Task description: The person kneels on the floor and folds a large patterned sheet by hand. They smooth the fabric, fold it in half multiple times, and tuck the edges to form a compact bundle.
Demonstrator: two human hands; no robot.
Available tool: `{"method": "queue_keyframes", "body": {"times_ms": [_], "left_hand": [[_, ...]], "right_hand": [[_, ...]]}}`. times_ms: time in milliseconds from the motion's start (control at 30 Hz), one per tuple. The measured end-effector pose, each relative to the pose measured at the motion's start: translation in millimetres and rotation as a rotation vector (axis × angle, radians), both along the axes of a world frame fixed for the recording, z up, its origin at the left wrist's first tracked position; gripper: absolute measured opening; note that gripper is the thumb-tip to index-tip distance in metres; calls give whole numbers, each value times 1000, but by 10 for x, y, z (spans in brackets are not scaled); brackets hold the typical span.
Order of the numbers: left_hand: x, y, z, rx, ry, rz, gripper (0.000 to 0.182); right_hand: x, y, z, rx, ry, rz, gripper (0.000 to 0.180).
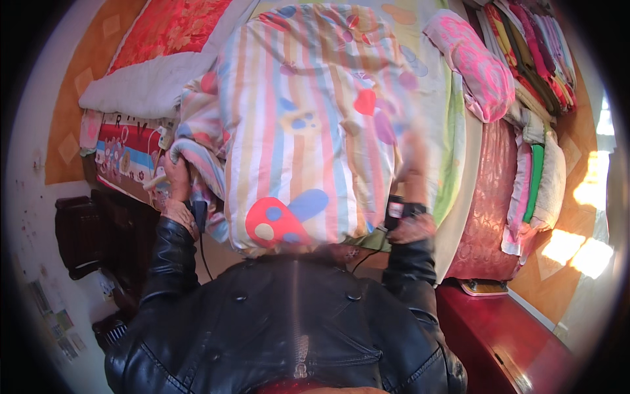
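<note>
A striped quilt (pixel 305 147) with mushroom and heart prints lies bunched in a thick bundle in front of me, on a bed. At the bundle's left side, my left hand (pixel 178 175) is against a rolled fold of similar striped fabric; its fingers are partly hidden, so its grip cannot be told. My right hand (pixel 413 160) is blurred at the bundle's right edge, and whether it holds the fabric cannot be told. Dark devices with cables are strapped at both wrists. Under the bundle spreads a pale green and yellow bed sheet (pixel 449 162).
A white power strip (pixel 165 138) with a cable lies close by my left hand. Red and white bedding (pixel 167 34) is at the upper left. At the right are a rolled pink towel-like cloth (pixel 475 74), stacked folded textiles (pixel 534 54) and a red cabinet (pixel 497 340).
</note>
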State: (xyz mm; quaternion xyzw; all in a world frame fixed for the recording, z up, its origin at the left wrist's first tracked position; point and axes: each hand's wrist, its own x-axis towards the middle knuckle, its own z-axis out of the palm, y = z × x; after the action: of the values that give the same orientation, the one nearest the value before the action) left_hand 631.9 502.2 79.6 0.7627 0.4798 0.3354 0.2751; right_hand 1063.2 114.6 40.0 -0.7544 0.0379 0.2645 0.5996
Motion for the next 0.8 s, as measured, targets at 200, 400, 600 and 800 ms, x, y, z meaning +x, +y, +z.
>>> {"method": "queue_keyframes", "body": {"times_ms": [200,400,600,800], "left_hand": [[-176,196,347,-63,-461,83,15],[-846,329,447,-332,-710,65,18],[-799,41,-125,-390,-432,403,32],[-1157,-623,-352,-153,-335,332,47]], "right_hand": [[-314,-1454,2447,495,-551,-127,32],[-1108,-3024,2474,87,-572,-536,55],[-1480,-3823,420,-400,7,-997,22],[-2529,-3051,-368,47,529,-741,40]]}}
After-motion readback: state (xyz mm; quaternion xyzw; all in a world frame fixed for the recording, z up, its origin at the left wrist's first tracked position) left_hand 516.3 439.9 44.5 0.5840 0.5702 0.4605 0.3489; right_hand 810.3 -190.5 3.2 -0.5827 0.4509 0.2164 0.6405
